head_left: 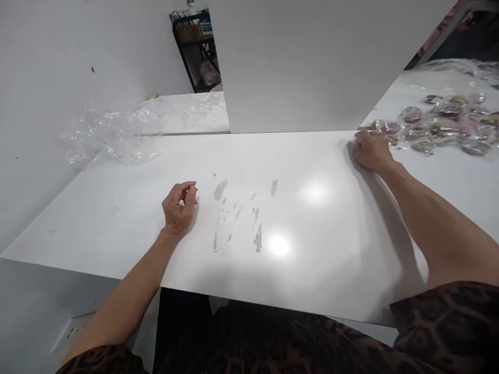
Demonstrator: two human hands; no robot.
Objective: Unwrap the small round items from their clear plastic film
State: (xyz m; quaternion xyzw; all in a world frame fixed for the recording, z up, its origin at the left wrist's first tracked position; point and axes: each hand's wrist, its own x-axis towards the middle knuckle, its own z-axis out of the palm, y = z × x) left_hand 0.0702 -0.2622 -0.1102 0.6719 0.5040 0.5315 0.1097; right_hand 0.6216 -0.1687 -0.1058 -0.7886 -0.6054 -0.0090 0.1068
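My left hand hovers over or rests on the left part of the white table, its fingers curled in and the thumb drawn against them. Nothing shows in its grasp. At the table's right end, my right hand is closed beside the nearest of several small clear-wrapped packets, with pinkish and brownish contents. Its fingertips are turned away from me, so whatever they grip is hidden.
Crumpled clear plastic wrap lies at the back left. An upright white panel borders the table's far side. Beyond it stands a black shelf rack holding boxes. Greyish worn patches mark the tabletop. A wall socket sits low at left.
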